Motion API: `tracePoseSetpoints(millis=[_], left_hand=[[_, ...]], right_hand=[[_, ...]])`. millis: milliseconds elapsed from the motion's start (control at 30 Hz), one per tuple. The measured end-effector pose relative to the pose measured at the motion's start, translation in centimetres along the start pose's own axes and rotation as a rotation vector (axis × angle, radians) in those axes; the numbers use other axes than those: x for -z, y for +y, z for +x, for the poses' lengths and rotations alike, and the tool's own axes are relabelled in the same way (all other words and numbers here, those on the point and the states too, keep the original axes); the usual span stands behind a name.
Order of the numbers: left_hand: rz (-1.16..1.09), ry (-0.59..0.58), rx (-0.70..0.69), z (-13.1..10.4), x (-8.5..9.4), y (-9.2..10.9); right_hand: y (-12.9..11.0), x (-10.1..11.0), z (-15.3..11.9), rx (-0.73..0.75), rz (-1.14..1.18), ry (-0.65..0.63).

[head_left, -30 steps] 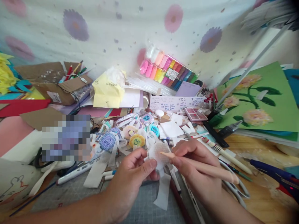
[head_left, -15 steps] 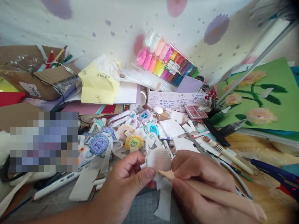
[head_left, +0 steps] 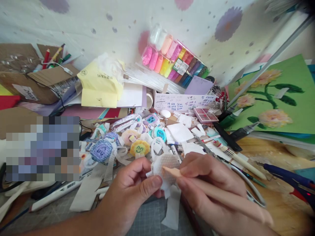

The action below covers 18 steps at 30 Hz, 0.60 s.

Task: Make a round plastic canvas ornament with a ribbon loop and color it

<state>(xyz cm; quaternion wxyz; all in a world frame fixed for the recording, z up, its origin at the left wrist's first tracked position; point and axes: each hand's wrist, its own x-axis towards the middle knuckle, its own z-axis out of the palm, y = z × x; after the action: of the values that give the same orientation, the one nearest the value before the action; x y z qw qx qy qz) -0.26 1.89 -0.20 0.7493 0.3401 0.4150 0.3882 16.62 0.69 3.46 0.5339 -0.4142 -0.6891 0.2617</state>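
Between the thumb and fingers of my left hand [head_left: 139, 186] is a small white pad of dimpled fabric [head_left: 169, 160], with a white loop [head_left: 157, 146] at its top. My right hand [head_left: 211, 183] grips a peach-coloured modelling tool [head_left: 221, 193] like a pen. The tool's pointed tip lies on the face of the pad. A strip of white fabric [head_left: 172, 208] hangs below the pad over the grey cutting mat [head_left: 145, 216]. Just beyond my hands lie round decorated pieces, among them a yellow one [head_left: 139, 148] and a blue-purple one [head_left: 102, 150].
Scissors [head_left: 206, 147], white fabric scraps [head_left: 179, 132] and pens crowd the middle. A blue glue gun [head_left: 285, 177] lies at the right, near a green flower picture [head_left: 278, 98]. Behind stand coloured clay packs [head_left: 177, 62] and a cardboard box [head_left: 36, 87]. A blurred patch covers the left.
The tool's tip has moved from the pad's lower edge up and left onto its face. My right hand has tilted with it. The whole view has shifted slightly.
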Motion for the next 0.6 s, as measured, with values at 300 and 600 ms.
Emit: tracePoseSetpoints(millis=[300,600], left_hand=[[0.023,-0.009,-0.009,0.04,0.09,0.05],[0.018,-0.050,-0.023,-0.04,0.44,-0.13]], right_hand=[[-0.40,0.10,-0.30,-0.010,-0.024,0.022],[-0.09,0.00,-0.30,0.042,-0.030,-0.038]])
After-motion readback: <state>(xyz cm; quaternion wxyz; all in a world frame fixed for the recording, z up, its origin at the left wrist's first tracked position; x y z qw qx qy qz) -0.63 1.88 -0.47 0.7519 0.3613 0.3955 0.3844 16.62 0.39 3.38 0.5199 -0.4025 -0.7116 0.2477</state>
